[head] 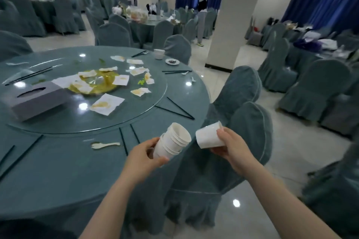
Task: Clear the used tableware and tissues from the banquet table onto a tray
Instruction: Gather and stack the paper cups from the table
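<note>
Left hand (143, 156): fingers curled round stack of white cups (172, 142).
Right hand (232, 146): fingers clamped on single white cup (208, 136).

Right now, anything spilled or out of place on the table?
Yes. Yellow-stained tissues lie scattered across the glass turntable around a yellowish patch at its centre, with green scraps among them. Chopsticks lie splayed near the table edge.

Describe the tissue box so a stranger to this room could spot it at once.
Find the round teal table, then its glass turntable's left side. The tissue box lies there: grey, with a dark slot on top, the only box among flat stained tissues.
</note>
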Demonstrator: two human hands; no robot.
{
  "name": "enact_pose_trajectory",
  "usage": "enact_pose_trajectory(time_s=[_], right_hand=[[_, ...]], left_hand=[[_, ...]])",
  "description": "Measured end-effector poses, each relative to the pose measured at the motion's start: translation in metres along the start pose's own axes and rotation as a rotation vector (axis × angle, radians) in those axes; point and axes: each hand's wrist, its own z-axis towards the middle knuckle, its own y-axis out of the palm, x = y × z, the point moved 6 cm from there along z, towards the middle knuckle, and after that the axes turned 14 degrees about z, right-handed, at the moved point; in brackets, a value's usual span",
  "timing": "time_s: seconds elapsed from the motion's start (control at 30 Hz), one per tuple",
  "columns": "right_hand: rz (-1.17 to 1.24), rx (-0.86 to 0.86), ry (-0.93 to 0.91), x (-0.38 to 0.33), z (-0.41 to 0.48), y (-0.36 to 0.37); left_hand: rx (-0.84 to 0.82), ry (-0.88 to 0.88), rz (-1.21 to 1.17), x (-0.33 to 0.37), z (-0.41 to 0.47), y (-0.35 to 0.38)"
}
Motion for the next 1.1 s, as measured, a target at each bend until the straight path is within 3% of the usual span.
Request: enact_pose_trajectory(time_s=[0.1,0.23,0.63,0.87,1.1], right_hand=[[-0.170,-0.010,-0.075,-0.033,-0.019,-0.062],[-0.209,0.032,-0.129,-0.070,-0.046,-0.147],[-0.323,0.029,-0.093,-0.110,-0.094,-0.327],[-0.357,0.038,-0.040,-0.129,-0.054,-0.401],[-0.439,0.035,-0.035,-0.188,0.047,-0.485]], left_hand=[[-0.052,0.047,0.012,0.047,0.001,0.060],[-0.128,0.123,0.073,0.110,0.000,0.138],[-0.282,0.297,0.139,0.245,0.006,0.316],[-0.349,0.351,0.159,0.297,0.064,0.382],[-0.325,0.382,0.156,0.368,0.180,0.451]])
